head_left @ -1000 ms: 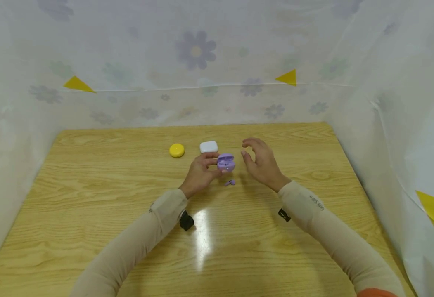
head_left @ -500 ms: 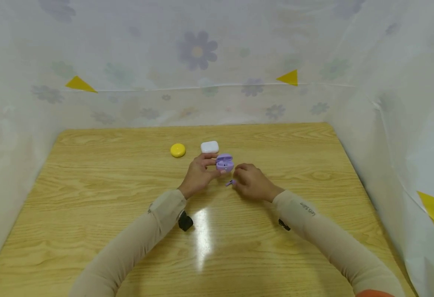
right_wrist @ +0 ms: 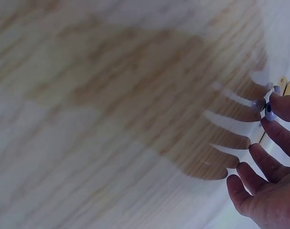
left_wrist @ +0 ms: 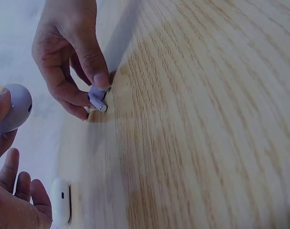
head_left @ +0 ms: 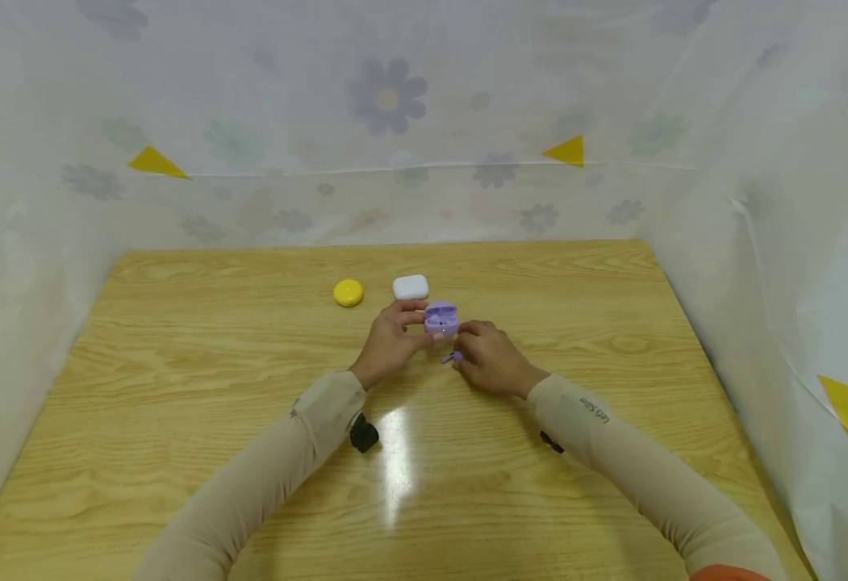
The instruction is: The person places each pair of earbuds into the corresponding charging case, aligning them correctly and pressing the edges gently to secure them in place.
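My left hand (head_left: pixel 389 343) holds a purple earbud case (head_left: pixel 441 320) with its lid up, fingers behind and thumb in front. In the left wrist view the rounded case (left_wrist: pixel 16 109) sits between thumb and fingers above the table. Just right of it, my right hand (head_left: pixel 492 359) pinches a purple earbud (head_left: pixel 452 357) between thumb and fingertips, low at the tabletop. The earbud's stem (left_wrist: pixel 98 102) points out from the pinch in the left wrist view. From the right wrist, the earbud (right_wrist: pixel 269 112) shows partly between thumb and index finger, the other fingertips at the table.
Behind the left hand lies a white earbud case (head_left: pixel 411 287), closed. A round yellow case (head_left: pixel 348 293) lies to its left. The wooden table (head_left: pixel 249 339) meets a flowered sheet (head_left: pixel 387 194) at the back and pale sheets at both sides.
My right hand has come down and left from beside the case to the earbud on the table, and its fingers have closed on it. The left hand keeps the case in place.
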Available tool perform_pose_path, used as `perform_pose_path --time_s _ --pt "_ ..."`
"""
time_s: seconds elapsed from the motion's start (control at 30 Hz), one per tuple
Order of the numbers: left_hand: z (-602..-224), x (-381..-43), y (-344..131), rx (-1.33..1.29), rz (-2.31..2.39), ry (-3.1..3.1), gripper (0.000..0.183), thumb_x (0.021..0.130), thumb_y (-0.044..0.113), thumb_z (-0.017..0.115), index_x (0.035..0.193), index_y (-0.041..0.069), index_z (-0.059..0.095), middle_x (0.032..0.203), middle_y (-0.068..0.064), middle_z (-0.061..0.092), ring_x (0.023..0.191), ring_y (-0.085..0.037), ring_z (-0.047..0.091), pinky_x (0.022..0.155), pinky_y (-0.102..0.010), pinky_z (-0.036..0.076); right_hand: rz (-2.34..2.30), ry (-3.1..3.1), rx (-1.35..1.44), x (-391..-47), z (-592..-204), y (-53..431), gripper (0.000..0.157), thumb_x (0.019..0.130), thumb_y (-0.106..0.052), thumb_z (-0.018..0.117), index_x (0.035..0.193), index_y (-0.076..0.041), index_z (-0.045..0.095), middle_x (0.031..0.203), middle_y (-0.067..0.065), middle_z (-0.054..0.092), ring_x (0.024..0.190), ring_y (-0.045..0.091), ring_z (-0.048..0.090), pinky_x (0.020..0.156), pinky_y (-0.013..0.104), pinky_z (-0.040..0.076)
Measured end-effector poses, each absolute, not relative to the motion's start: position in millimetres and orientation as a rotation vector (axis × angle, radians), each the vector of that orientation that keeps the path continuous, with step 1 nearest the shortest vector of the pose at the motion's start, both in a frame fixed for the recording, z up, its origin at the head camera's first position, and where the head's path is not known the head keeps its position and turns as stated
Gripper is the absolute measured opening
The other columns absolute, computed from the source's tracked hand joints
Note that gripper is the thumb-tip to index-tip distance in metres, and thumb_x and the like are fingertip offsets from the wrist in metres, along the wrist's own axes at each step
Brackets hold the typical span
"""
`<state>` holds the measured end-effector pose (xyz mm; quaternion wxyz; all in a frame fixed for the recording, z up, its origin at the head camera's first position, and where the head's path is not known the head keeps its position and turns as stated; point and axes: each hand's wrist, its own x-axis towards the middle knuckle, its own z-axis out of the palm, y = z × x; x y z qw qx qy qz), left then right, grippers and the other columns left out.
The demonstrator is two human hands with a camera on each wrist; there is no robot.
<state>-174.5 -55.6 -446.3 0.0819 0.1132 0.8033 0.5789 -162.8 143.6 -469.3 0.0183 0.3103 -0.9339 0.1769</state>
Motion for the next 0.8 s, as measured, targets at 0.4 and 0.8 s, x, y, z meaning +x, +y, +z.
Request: perform_pose_path --time_s 0.4,0.8 --pt "-446.2 -173.7 -54.6 0.359 1.704 2.422 0.023 0.074 0.019 0.072 0.093 0.007 0.069 0.122 0.001 0.053 0.118 -0.018 0.045 0.09 -0.04 0.038 0.529 -2.891 0.895 -165.6 -465.0 147.9 0.014 0.081 -0.016 0.058 0.084 -0.004 0.064 0.11 0.016 0.061 0.106 0.031 0.055 0.09 0.044 0.045" --pt "-444.0 -173.0 -52.2 0.324 1.711 2.423 0.025 0.072 0.017 0.073 0.094 0.006 0.069 0.122 0.001 0.054 0.118 -0.019 0.045 0.092 -0.04 0.038 0.553 -2.635 0.883 -174.3 -418.3 162.4 0.012 0.08 -0.011 0.062 0.086 0.0 0.063 0.112 0.019 0.059 0.108 0.032 0.052 0.088 0.044 0.046"
